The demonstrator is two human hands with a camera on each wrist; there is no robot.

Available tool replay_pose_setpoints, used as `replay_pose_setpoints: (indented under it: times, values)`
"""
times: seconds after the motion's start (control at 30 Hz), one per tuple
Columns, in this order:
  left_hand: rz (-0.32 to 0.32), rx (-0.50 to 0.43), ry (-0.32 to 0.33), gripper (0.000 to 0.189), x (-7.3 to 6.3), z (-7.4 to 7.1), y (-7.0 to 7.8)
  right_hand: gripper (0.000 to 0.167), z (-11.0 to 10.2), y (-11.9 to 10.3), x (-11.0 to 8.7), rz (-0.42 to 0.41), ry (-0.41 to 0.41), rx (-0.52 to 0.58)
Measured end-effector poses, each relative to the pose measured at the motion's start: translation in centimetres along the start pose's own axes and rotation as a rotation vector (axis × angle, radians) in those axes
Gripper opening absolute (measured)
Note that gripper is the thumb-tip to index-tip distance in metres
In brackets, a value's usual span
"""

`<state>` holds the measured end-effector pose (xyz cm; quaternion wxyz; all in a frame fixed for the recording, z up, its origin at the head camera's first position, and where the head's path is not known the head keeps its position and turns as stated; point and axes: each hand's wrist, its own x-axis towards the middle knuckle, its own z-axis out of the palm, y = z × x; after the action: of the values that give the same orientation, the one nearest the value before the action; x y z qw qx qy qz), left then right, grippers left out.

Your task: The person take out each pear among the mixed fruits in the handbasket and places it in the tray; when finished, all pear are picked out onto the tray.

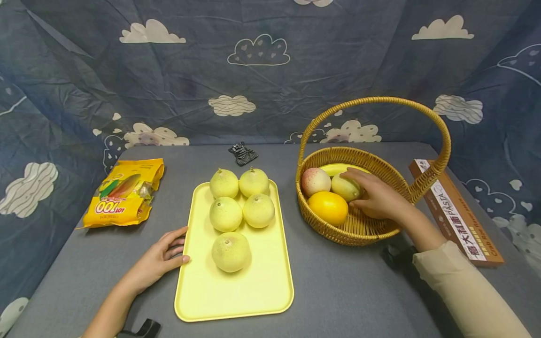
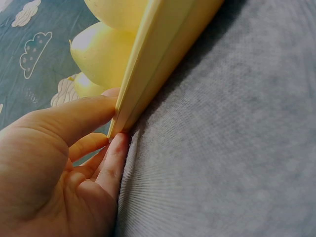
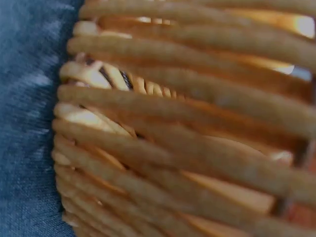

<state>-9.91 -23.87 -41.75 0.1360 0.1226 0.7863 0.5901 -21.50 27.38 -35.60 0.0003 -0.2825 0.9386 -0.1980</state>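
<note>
In the head view, my right hand reaches into the wicker basket, its fingers and thumb gripping a greenish oval fruit. A reddish peach, a yellow lemon-like fruit and a long yellow fruit lie around it. My left hand touches the left rim of the yellow tray with its thumb and fingertips, seen close up in the left wrist view. Several round yellow-green fruits sit on the tray. In the right wrist view, basket weave hides the right hand.
A yellow snack bag lies at the left, and a small black mesh object behind the tray. A long pasta box lies right of the basket, whose tall handle arches above it. The cloud-patterned cloth hangs behind.
</note>
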Motion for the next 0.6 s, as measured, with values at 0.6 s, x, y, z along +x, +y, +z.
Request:
replay_pose_setpoints:
  times: [0.6]
  values:
    - [-0.003, 0.001, 0.004, 0.071, 0.0, 0.0, -0.1, 0.069, -0.8, -0.7, -0.6, 0.193, 0.269, 0.266]
